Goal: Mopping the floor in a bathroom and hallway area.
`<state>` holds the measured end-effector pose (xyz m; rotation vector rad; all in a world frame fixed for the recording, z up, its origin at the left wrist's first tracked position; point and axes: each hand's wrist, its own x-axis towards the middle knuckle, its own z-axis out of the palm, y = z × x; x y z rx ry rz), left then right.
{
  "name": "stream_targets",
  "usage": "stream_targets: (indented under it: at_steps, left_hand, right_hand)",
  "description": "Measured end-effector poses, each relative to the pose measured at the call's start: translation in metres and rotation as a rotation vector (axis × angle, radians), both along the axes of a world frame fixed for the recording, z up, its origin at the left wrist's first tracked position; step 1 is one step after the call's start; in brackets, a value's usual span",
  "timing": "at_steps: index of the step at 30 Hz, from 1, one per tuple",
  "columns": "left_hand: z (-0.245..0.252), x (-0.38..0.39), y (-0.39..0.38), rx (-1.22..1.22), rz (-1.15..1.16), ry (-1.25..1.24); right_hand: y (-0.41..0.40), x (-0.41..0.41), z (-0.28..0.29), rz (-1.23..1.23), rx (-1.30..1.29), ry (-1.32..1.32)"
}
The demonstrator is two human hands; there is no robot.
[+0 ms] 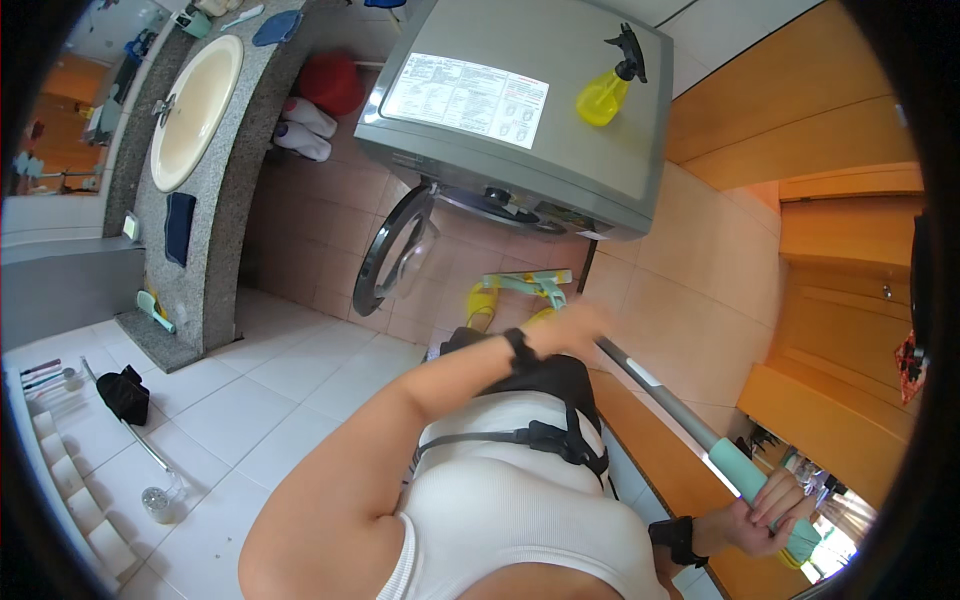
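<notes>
My right hand [780,510] is closed around the mint-green grip [739,469] of a mop, whose grey pole [660,397] slants down towards the floor. My left hand [574,330] is blurred and lies over the lower pole; whether its fingers close on it I cannot tell. Just past that hand, the flat mint-green mop head [529,281] rests on the tiles beside yellow slippers [481,300] on the feet. Ahead stands a grey front-loading washing machine [517,45] with its round door [394,251] swung open.
A yellow spray bottle [604,96] and a printed sheet [469,97] lie on the washer top. Left is a granite counter [225,172] with a cream basin [196,112]. White bottles [304,139] and a red bucket [331,82] sit beneath. Wooden cabinetry [840,300] borders the right.
</notes>
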<state>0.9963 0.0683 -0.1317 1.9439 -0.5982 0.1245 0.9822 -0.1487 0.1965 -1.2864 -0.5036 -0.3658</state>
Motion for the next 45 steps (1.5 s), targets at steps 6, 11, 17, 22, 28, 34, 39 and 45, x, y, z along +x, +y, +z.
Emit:
stream_targets:
  at_steps: [6,11,17,22,28,34,39,45]
  left_hand:
    - [-0.074,-0.084,0.177,0.646,1.218,0.578]
    - [-0.151,-0.185,0.277,0.768,1.387,0.904]
    - [-0.178,-0.19,0.304,0.38,1.198,1.157]
    - [-0.16,-0.151,0.275,0.559,0.933,1.228]
    - [-0.181,-0.098,0.221,-0.018,0.912,1.443]
    - [-0.193,-0.021,0.206,-0.471,0.624,1.682]
    - [-0.213,0.033,0.213,-0.887,0.478,1.672]
    - [-0.2,0.062,0.201,-1.154,0.488,1.551]
  right_hand:
    - [-0.021,0.003,0.01,0.046,-0.015,0.013]
    - [-0.015,0.011,0.007,0.117,-0.079,0.073]
    - [-0.031,0.006,0.01,0.149,-0.093,0.1]
    - [-0.036,-0.005,0.005,-0.087,-0.158,0.036]
    - [-0.049,-0.014,0.0,-0.164,-0.205,0.107]
    - [-0.049,-0.022,-0.003,-0.333,-0.149,0.099]
    - [-0.054,-0.023,-0.003,-0.329,-0.143,0.1]
    - [-0.057,-0.016,-0.006,-0.362,-0.186,0.101]
